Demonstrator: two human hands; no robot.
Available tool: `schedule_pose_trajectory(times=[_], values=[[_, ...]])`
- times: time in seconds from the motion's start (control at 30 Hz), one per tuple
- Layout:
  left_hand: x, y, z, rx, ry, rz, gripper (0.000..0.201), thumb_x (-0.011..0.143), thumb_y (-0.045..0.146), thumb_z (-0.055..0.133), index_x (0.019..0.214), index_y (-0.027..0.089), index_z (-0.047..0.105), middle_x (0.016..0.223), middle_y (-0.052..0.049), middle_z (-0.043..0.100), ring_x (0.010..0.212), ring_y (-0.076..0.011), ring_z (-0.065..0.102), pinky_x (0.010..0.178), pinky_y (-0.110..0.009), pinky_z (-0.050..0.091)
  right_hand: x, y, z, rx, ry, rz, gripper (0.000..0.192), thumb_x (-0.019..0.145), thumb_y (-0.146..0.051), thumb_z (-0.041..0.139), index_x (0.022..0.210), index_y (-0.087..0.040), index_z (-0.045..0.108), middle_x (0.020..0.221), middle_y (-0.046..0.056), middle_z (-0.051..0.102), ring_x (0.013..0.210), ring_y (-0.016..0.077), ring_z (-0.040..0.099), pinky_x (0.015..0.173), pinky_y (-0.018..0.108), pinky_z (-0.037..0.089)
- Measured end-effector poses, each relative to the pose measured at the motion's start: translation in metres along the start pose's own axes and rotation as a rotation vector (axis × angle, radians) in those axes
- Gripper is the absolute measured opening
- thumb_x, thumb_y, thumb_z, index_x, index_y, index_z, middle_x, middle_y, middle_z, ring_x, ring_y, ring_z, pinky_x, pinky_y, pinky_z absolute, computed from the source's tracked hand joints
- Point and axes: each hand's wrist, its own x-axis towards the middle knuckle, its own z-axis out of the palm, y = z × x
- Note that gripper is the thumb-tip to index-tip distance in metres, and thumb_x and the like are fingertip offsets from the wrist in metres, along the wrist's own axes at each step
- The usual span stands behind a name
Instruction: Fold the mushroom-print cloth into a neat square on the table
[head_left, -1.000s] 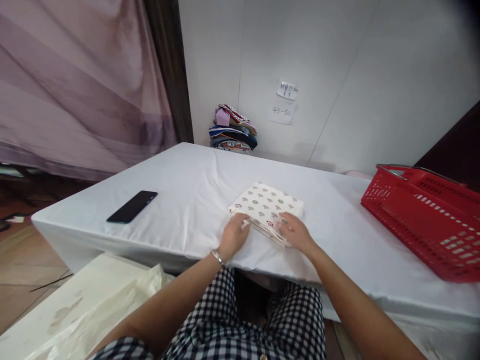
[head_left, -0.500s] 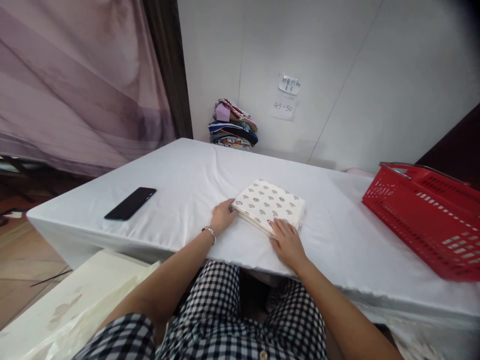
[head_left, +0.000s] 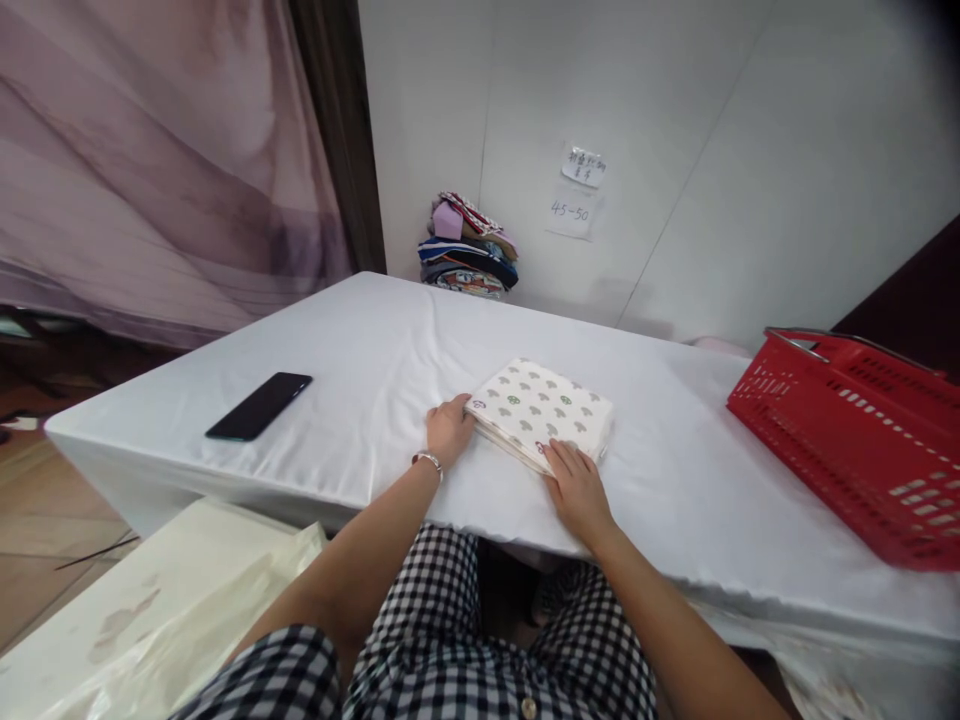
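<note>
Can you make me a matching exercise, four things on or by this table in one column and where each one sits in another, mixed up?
Things:
1. black phone
2. folded patterned cloth
3. red basket
4. pile of folded clothes

Places:
A. far corner, against the wall
B. right side of the table
C. between the two hands
D. left part of the table, lying flat

Pairs: 1-D, 2-C, 3-B, 4-A

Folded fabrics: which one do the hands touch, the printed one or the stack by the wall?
The cream printed folded cloth at the near table edge: left hand and right hand rest at its corners. The multicoloured stack sits untouched in the far corner.
</note>
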Motion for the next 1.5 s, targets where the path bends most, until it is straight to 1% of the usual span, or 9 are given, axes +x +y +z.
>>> schedule_pose_trajectory(times=[0.13, 0.2, 0.37, 0.53, 0.7, 0.93, 1.1, 1.27, 1.5], values=[[-0.001, 0.000, 0.000, 0.013, -0.009, 0.011, 0.044, 0.082, 0.020, 0.041, 0.125, 0.021, 0.050, 0.099, -0.009, 0.066, 0.101, -0.0241, 0.057, 0.095, -0.039, 0.034, 0.000, -0.001, 0.000, 0.012, 0.006, 0.012, 0.045, 0.090, -0.023, 0.035, 0.134, -0.019, 0.041, 0.140, 0.007, 0.041, 0.129, 0.0227, 0.034, 0.105, 0.041, 0.025], [-0.001, -0.001, 0.002, 0.007, 0.008, 0.042, 0.047, 0.081, 0.017, 0.041, 0.128, 0.021, 0.048, 0.109, -0.009, 0.064, 0.108, -0.0245, 0.054, 0.097, -0.041, 0.033, 0.000, -0.002, -0.002, 0.026, -0.010, 0.020, 0.046, 0.089, -0.023, 0.035, 0.135, -0.019, 0.041, 0.140, 0.007, 0.041, 0.130, 0.0228, 0.034, 0.105, 0.042, 0.025], [0.001, -0.005, 0.009, -0.052, 0.023, 0.203, 0.057, 0.076, 0.006, 0.041, 0.129, 0.028, 0.049, 0.139, -0.002, 0.042, 0.126, -0.0227, 0.038, 0.105, -0.040, 0.031, 0.012, -0.012, -0.014, 0.056, -0.099, 0.089, 0.050, 0.085, -0.025, 0.041, 0.135, -0.020, 0.041, 0.140, 0.009, 0.041, 0.129, 0.0247, 0.035, 0.104, 0.043, 0.027], [0.002, -0.008, 0.010, -0.107, -0.014, 0.211, 0.056, 0.075, 0.003, 0.041, 0.121, 0.030, 0.057, 0.137, 0.003, 0.045, 0.124, -0.0206, 0.043, 0.105, -0.035, 0.036, 0.038, -0.033, -0.016, 0.042, -0.110, 0.024, 0.058, 0.086, -0.029, 0.042, 0.141, -0.017, 0.029, 0.147, 0.009, 0.027, 0.136, 0.0259, 0.021, 0.107, 0.047, 0.019], [0.003, -0.010, 0.009, -0.177, -0.028, 0.116, 0.053, 0.075, 0.005, 0.042, 0.117, 0.032, 0.061, 0.134, 0.005, 0.049, 0.118, -0.0193, 0.050, 0.104, -0.033, 0.037, 0.044, -0.035, -0.001, 0.038, -0.147, -0.046, 0.057, 0.087, -0.032, 0.041, 0.142, -0.020, 0.028, 0.148, 0.007, 0.026, 0.135, 0.0253, 0.022, 0.108, 0.048, 0.017], [0.006, -0.015, 0.016, -0.204, -0.018, 0.119, 0.053, 0.074, 0.005, 0.041, 0.116, 0.031, 0.062, 0.132, 0.006, 0.050, 0.119, -0.0178, 0.049, 0.105, -0.031, 0.036, 0.051, -0.040, -0.007, 0.084, -0.216, 0.001, 0.058, 0.087, -0.035, 0.041, 0.142, -0.020, 0.027, 0.148, 0.009, 0.025, 0.136, 0.0251, 0.019, 0.107, 0.049, 0.018], [0.007, -0.018, 0.020, -0.236, 0.008, 0.135, 0.051, 0.074, 0.006, 0.041, 0.114, 0.029, 0.063, 0.131, 0.003, 0.052, 0.118, -0.0180, 0.050, 0.104, -0.030, 0.036, 0.063, -0.054, -0.001, 0.060, -0.199, -0.073, 0.060, 0.088, -0.036, 0.041, 0.143, -0.021, 0.024, 0.150, 0.008, 0.021, 0.138, 0.0252, 0.016, 0.108, 0.050, 0.014], [0.006, -0.018, 0.017, -0.270, -0.001, 0.118, 0.051, 0.073, 0.005, 0.042, 0.113, 0.029, 0.063, 0.131, 0.003, 0.052, 0.119, -0.0185, 0.049, 0.105, -0.032, 0.036, 0.057, -0.052, 0.002, 0.035, -0.215, -0.099, 0.060, 0.088, -0.036, 0.041, 0.143, -0.019, 0.025, 0.149, 0.007, 0.022, 0.137, 0.0238, 0.018, 0.109, 0.048, 0.016], [0.004, -0.014, 0.011, -0.253, -0.026, 0.088, 0.050, 0.075, 0.006, 0.039, 0.113, 0.028, 0.063, 0.132, 0.003, 0.051, 0.119, -0.0185, 0.049, 0.105, -0.033, 0.035, 0.020, -0.024, -0.012, 0.014, -0.192, -0.052, 0.058, 0.088, -0.033, 0.041, 0.142, -0.017, 0.027, 0.147, 0.007, 0.028, 0.136, 0.0202, 0.023, 0.110, 0.042, 0.019]])
